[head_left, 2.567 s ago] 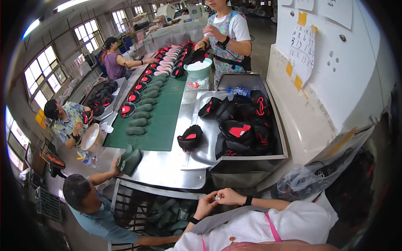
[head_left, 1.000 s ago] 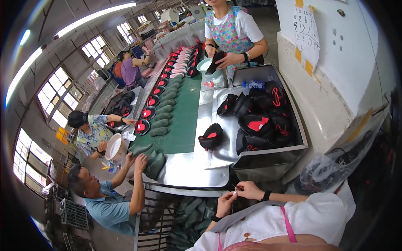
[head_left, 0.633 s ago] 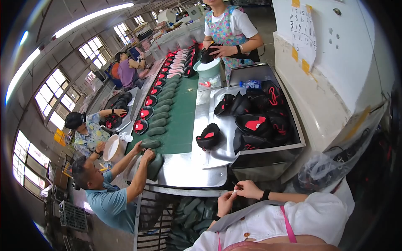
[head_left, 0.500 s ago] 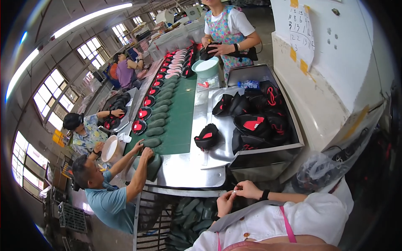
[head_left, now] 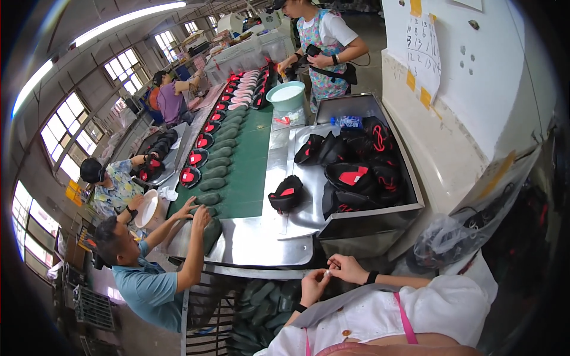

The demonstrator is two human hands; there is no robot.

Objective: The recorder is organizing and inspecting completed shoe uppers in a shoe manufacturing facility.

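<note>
pinched between our left hand (head_left: pixel 313 286) and right hand (head_left: pixel 346 268) sits a tiny pale item (head_left: pixel 326 273), too small to identify, fingertips of both closed on it just below the near edge of the steel worktop (head_left: pixel 261 243), near the black-and-red shoe upper (head_left: pixel 285 194).

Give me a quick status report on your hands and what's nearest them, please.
Left hand and right hand together below the steel table edge, fingertips pinching something tiny, too small to identify. Nearest: black-and-red shoe upper, untouched. Nothing between.
</note>
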